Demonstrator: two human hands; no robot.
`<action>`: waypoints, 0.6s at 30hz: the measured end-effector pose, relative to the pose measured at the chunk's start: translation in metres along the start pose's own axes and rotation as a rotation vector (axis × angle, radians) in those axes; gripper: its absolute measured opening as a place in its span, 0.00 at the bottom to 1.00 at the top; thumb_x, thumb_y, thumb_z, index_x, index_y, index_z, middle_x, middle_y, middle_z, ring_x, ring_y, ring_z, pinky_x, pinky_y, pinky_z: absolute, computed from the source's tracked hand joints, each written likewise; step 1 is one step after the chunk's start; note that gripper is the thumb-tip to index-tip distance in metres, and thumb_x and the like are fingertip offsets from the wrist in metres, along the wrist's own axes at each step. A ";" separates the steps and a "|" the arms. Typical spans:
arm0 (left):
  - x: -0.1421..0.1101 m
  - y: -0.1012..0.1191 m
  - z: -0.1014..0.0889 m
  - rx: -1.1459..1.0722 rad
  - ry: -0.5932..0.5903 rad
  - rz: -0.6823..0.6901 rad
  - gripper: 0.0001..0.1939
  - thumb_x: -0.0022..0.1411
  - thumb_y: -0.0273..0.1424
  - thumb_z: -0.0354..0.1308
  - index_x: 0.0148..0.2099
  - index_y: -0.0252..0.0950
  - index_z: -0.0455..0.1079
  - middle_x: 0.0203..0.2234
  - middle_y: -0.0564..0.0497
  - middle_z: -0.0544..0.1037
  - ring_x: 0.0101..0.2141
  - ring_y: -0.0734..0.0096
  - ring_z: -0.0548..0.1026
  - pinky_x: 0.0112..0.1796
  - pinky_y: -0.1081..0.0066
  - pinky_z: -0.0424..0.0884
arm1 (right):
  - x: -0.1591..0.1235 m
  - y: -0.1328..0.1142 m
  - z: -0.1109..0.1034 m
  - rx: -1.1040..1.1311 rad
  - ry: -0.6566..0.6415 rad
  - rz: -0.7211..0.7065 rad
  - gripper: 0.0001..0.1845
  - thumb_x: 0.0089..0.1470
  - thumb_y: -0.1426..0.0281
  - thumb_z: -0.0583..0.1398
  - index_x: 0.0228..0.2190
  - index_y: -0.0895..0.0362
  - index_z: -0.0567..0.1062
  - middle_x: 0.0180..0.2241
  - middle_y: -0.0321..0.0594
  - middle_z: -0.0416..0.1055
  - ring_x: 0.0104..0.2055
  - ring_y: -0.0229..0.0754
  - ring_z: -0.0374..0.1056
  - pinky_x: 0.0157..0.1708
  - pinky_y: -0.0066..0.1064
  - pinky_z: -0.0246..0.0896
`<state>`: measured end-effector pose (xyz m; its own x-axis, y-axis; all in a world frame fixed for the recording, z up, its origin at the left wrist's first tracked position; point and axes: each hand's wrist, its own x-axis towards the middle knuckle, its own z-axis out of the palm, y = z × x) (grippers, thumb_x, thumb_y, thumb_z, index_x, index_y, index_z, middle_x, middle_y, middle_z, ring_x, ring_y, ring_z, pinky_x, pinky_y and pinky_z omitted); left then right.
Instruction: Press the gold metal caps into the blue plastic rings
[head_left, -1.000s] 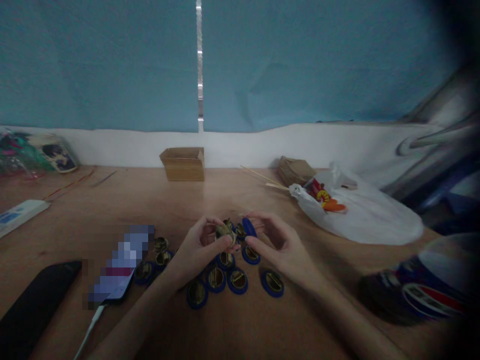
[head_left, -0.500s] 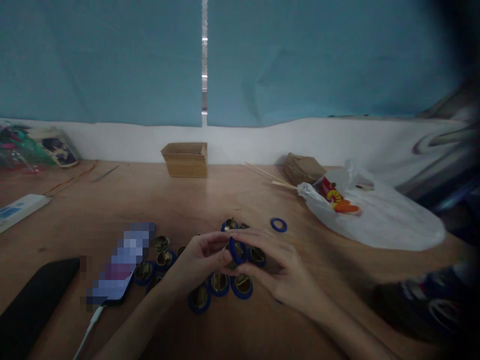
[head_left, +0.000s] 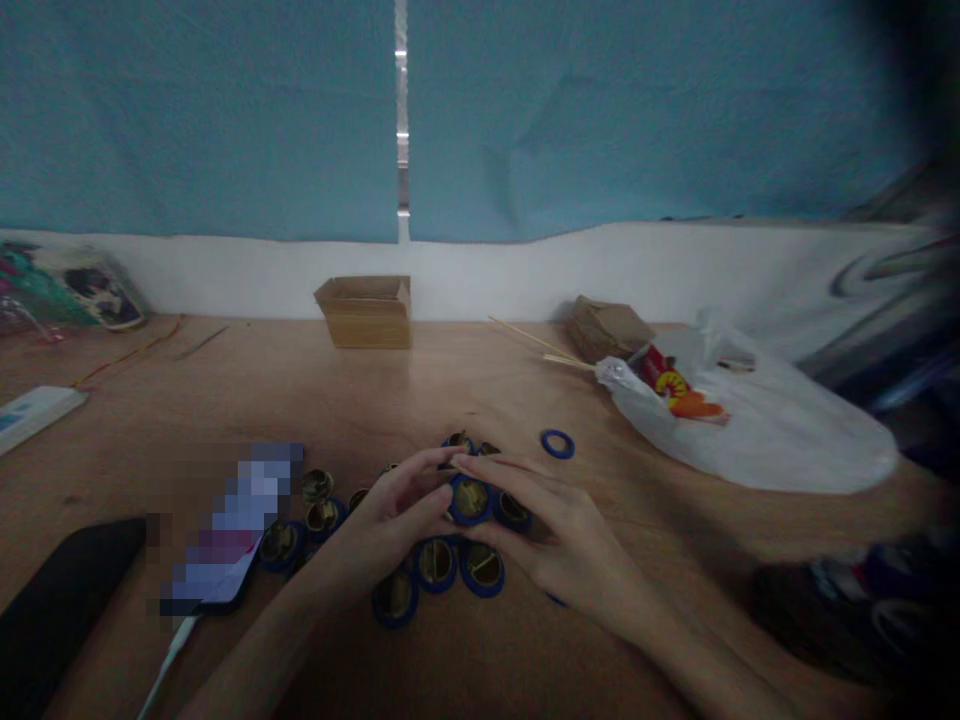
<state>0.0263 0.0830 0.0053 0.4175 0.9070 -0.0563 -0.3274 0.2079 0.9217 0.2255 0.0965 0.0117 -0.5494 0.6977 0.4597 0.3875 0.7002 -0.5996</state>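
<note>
A round pin badge [head_left: 471, 498] with a blue rim and a gold-coloured pin back faces up between my two hands. My left hand [head_left: 401, 510] has its thumb at the badge's left edge, fingers bent round the far side. From the right, my right hand [head_left: 559, 530] closes in, its fingers beyond the rim and its thumb at the near edge. Around and below lie several similar badges, among them one badge [head_left: 482, 569] near my right thumb and another [head_left: 394, 597] under my left wrist. My hands partly hide the group.
A loose blue ring [head_left: 557, 444] lies right of the badges. On the left are a phone [head_left: 232, 530] with a white cable and a black case [head_left: 71, 590]. Farther back stand an open cardboard box [head_left: 367, 315] and a white plastic bag [head_left: 780, 430]. A dark bottle-like object [head_left: 840, 610] is at right.
The badge between my hands has gone from tilted on edge to lying face-up and flatter. My fingers have shifted round it, and the view has moved slightly.
</note>
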 end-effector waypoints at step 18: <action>-0.002 -0.002 0.000 0.111 -0.021 0.021 0.19 0.66 0.26 0.53 0.59 0.41 0.62 0.53 0.46 0.73 0.53 0.63 0.71 0.53 0.65 0.65 | -0.009 0.005 0.009 -0.130 0.000 -0.062 0.31 0.58 0.75 0.60 0.60 0.47 0.59 0.55 0.37 0.70 0.56 0.42 0.66 0.55 0.36 0.64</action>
<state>0.0258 0.0805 0.0040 0.4297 0.9025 -0.0293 -0.2411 0.1459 0.9595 0.2255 0.0920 -0.0016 -0.5751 0.6525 0.4935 0.4454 0.7557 -0.4802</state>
